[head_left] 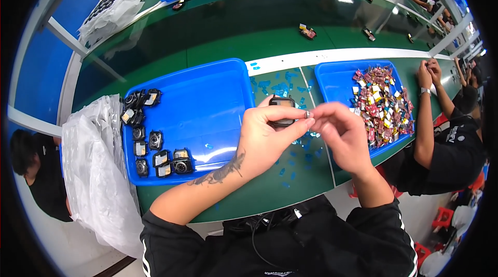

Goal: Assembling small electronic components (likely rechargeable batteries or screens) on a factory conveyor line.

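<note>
My left hand (265,137) is closed around a black smartwatch housing (282,102), its rounded square frame showing above my thumb and index finger. My right hand (340,132) meets it fingertip to fingertip. Between the fingertips of both hands is a small silvery piece (307,115), too small to name, and its link to the housing is hidden. Left of my hands, a blue tray (207,98) carries several similar black watch housings (155,140) along its left side. To the right, another blue tray (332,75) contains a heap of small red, white and yellow electronic parts (381,103).
Small blue film scraps (282,89) lie scattered on the green bench. Beyond a white rail (290,60) runs a green conveyor belt (218,28) with several small assemblies (307,31). Clear plastic sheeting (96,168) hangs at the left. A co-worker (441,147) sits at the right.
</note>
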Demonstrator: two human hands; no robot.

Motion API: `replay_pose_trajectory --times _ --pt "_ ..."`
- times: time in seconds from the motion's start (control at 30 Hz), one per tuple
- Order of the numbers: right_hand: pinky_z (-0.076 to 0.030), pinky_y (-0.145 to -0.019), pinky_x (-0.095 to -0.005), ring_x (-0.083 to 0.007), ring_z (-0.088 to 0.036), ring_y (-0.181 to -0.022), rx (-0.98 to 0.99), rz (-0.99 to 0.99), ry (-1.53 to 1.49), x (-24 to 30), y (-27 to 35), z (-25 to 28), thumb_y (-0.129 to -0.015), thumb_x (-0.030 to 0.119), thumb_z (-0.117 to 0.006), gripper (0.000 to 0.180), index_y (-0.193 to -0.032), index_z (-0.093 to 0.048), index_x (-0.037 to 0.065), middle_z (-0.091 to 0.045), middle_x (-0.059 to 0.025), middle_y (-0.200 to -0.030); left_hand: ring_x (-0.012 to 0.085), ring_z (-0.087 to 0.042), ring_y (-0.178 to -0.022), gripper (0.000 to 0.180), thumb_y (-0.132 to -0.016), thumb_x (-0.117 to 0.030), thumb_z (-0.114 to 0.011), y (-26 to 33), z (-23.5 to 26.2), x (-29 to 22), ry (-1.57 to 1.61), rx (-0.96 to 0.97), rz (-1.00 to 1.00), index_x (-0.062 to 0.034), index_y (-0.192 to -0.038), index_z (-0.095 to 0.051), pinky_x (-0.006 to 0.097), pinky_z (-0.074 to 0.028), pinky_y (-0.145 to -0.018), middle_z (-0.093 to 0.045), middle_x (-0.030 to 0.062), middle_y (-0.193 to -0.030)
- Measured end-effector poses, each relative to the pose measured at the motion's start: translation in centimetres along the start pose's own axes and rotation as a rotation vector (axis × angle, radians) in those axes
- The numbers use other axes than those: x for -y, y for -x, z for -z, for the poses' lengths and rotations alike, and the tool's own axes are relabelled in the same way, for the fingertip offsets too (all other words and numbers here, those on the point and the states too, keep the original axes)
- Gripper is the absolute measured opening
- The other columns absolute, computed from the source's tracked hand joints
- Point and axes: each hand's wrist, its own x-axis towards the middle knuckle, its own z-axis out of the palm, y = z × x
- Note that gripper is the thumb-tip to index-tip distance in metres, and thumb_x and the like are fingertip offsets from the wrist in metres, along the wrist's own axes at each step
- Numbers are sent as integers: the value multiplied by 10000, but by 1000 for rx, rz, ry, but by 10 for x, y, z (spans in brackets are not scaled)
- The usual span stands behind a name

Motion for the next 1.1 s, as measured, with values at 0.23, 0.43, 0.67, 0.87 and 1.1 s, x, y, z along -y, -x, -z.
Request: replay_pose_trajectory --times 0.23,0.43,0.67,0.87,1.1 --pt "-479 -682 -229 -85 -588 -785 -2 242 282 24 -13 4 -893 51 -646 101 -950 -646 -32 -638 -40 -865 163 -591 -709 141 -754 -65 -751 4 -2 -9 -553 -116 -278 -80 -893 -760 295 -452 -575 -607 81 -845" --pt "-406 -622 -203 -25 -506 -727 163 -69 -103 22 -16 15 -919 82 -625 92 -905 -606 -7 -576 30 -802 120 -551 -725 156 -730 -57 -800 2 4 -1 -605 -57 -433 -74 -882 -766 250 -433 -594 -595 44 -857" --pt "-444 -622 -308 -189 -573 -667 -118 189 617 9 -22 3 -880 28 -614 65 -927 -577 1 -583 -66 -765 155 -586 -737 148 -721 -69 -806 2 3 -6 -777 -22 -457 -60 -861 -758 276 -461 -620 -600 71 -830" --pt "-481 -631 -379 -304 -613 -747 -18 216 868 2 -30 8 -820 32 -666 140 -925 -573 21 -596 -132 -818 84 -551 -710 144 -791 -66 -776 -7 8 -5 -188 49 14 43 -870 -724 253 -440 -580 -608 25 -795" --pt "-471 -639 -247 -131 -590 -724 -80 265 322 16 -23 -7 -787 10 -729 122 -889 -665 18 -629 -51 -831 142 -612 -824 188 -781 -122 -778 -5 9 -4 -388 -36 -68 34 -873 -729 281 -499 -709 -639 87 -893"
